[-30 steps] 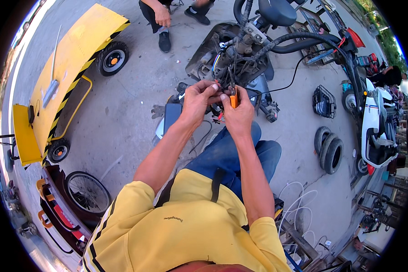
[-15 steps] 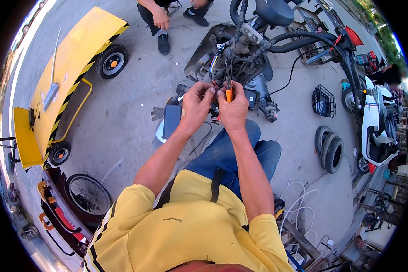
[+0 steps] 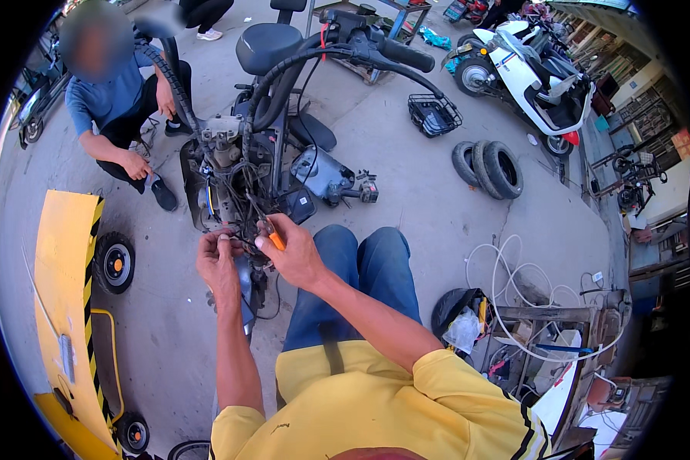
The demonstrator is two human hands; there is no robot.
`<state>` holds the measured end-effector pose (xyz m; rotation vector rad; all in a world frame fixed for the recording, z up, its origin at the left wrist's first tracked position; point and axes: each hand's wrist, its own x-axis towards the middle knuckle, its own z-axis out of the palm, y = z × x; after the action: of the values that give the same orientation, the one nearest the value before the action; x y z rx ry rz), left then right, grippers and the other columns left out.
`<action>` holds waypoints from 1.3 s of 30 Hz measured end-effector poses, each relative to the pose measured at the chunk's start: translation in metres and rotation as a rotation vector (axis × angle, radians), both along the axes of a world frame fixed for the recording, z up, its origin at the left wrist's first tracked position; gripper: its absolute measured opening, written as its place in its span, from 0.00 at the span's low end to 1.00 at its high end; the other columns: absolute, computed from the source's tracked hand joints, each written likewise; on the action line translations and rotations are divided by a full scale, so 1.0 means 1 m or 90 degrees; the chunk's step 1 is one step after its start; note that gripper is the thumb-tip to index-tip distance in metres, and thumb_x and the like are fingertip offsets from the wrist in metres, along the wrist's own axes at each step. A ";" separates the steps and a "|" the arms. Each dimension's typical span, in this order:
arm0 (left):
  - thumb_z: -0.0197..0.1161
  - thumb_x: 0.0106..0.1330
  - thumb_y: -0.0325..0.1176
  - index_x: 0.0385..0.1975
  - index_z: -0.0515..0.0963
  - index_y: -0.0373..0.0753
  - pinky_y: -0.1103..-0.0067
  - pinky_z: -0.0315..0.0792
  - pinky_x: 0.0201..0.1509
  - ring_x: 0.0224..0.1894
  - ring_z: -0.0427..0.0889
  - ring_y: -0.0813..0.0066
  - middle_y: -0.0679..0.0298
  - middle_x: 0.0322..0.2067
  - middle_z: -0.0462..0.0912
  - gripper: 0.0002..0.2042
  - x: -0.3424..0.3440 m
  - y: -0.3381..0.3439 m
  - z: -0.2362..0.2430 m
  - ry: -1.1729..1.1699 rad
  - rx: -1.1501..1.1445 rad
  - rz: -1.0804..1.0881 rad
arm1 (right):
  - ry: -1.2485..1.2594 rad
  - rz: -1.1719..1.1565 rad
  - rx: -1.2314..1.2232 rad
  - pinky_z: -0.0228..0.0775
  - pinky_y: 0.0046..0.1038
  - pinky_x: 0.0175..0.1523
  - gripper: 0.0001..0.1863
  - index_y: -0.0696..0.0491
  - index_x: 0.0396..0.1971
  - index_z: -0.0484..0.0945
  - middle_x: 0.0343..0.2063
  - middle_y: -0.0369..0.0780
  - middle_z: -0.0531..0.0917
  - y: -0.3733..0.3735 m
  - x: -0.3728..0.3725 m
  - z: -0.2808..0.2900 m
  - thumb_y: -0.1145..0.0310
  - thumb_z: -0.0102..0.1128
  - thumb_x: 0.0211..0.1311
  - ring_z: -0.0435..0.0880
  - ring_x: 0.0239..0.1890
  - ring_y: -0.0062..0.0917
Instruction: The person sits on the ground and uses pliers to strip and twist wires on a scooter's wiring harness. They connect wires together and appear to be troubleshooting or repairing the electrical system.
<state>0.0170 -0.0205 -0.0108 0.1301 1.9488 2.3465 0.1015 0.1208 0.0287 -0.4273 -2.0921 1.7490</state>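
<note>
Right hand (image 3: 295,257) grips an orange-handled tool (image 3: 274,239) at the scooter (image 3: 245,172) wiring; left hand (image 3: 217,257) pinches thin wires (image 3: 238,241), likely soft, floppy, best held near the ends.

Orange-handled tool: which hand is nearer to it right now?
Right. The right hand is closed around the orange-handled tool, its tip at the scooter's wiring. The left hand sits just left of it, pinching wires, not touching the tool.
</note>
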 end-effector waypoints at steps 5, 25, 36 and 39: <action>0.56 0.76 0.28 0.40 0.77 0.33 0.83 0.82 0.35 0.32 0.86 0.76 0.54 0.42 0.87 0.05 -0.008 0.000 -0.002 -0.051 0.088 -0.017 | 0.070 -0.096 -0.596 0.70 0.26 0.34 0.09 0.56 0.42 0.77 0.28 0.35 0.76 0.072 0.049 0.006 0.66 0.62 0.71 0.76 0.29 0.19; 0.66 0.73 0.32 0.41 0.76 0.36 0.83 0.81 0.37 0.33 0.84 0.78 0.63 0.36 0.85 0.08 -0.005 0.007 -0.013 -0.022 0.027 0.024 | 0.155 -0.256 -0.375 0.74 0.32 0.33 0.07 0.59 0.39 0.77 0.31 0.40 0.79 0.338 0.053 0.161 0.70 0.57 0.70 0.78 0.30 0.27; 0.63 0.75 0.31 0.42 0.75 0.32 0.83 0.77 0.35 0.30 0.82 0.80 0.61 0.34 0.84 0.08 -0.005 -0.003 -0.012 -0.006 -0.038 0.032 | 0.210 -0.321 -0.390 0.75 0.36 0.33 0.07 0.59 0.41 0.72 0.34 0.43 0.77 0.375 0.063 0.162 0.71 0.54 0.71 0.77 0.31 0.29; 0.63 0.75 0.31 0.42 0.75 0.32 0.84 0.76 0.33 0.30 0.81 0.80 0.61 0.33 0.84 0.08 -0.003 0.003 -0.011 -0.012 -0.038 0.039 | 0.227 -0.306 -0.411 0.74 0.39 0.35 0.08 0.60 0.41 0.72 0.33 0.44 0.77 0.390 0.060 0.195 0.71 0.53 0.72 0.77 0.31 0.30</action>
<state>0.0144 -0.0176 -0.0223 0.0457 2.0408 2.3141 0.1610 0.5111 0.2238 -0.6643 -1.0406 1.9700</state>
